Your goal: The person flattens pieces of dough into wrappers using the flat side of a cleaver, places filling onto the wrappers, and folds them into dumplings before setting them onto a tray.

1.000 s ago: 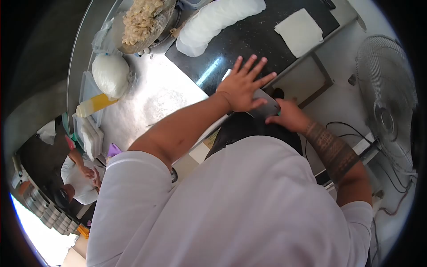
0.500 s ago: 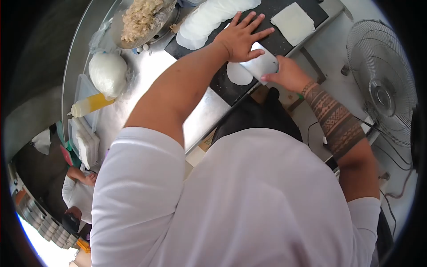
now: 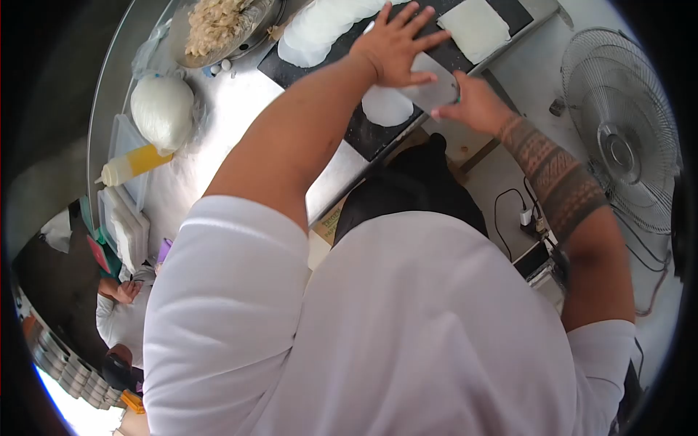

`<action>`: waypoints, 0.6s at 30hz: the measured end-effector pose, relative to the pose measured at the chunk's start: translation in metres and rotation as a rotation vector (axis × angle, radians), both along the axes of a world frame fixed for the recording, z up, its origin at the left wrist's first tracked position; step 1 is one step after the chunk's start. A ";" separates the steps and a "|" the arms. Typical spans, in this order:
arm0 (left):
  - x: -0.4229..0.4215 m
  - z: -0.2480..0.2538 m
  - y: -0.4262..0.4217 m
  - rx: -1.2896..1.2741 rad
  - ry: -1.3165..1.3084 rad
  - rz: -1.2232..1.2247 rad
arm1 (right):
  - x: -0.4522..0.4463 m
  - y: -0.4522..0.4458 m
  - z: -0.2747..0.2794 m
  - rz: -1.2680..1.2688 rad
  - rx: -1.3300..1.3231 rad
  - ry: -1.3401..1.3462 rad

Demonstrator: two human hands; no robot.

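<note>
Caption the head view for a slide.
Left hand spread over a wide, flat metal blade held by the right hand, beside a thin, round white sheet on a black board.

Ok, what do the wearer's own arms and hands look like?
Both arms come out of short white fabric sleeves. Left hand: bare, no glove, no ring visible; no markings seen on that forearm. Right hand: also bare; its forearm carries a wide geometric tattoo in patterned bands.
</note>
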State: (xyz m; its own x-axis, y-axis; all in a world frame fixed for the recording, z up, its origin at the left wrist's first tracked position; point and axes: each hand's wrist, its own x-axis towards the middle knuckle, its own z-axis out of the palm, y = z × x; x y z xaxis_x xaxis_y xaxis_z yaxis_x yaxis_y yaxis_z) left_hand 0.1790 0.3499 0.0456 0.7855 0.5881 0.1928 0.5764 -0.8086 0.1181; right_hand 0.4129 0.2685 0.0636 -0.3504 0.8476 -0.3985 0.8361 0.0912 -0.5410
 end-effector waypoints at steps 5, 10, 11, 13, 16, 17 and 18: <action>-0.012 -0.014 -0.003 0.007 -0.213 -0.192 | -0.016 -0.044 -0.004 -0.175 -0.172 0.262; 0.011 -0.018 -0.039 -0.067 0.030 -0.167 | -0.006 -0.082 -0.009 -0.284 -0.261 0.269; 0.017 -0.017 -0.026 -0.030 0.048 -0.138 | -0.001 -0.071 -0.011 -0.254 -0.240 0.278; 0.022 -0.016 -0.011 0.047 0.111 -0.067 | 0.012 -0.041 -0.016 -0.202 -0.202 0.291; 0.015 -0.020 0.015 0.048 -0.030 -0.030 | 0.011 -0.001 -0.006 -0.103 -0.042 0.114; 0.012 -0.004 0.024 0.033 -0.030 -0.031 | 0.003 0.013 0.016 -0.100 -0.062 0.062; 0.008 0.008 0.032 0.023 -0.030 -0.033 | -0.004 0.022 0.028 -0.097 -0.077 0.009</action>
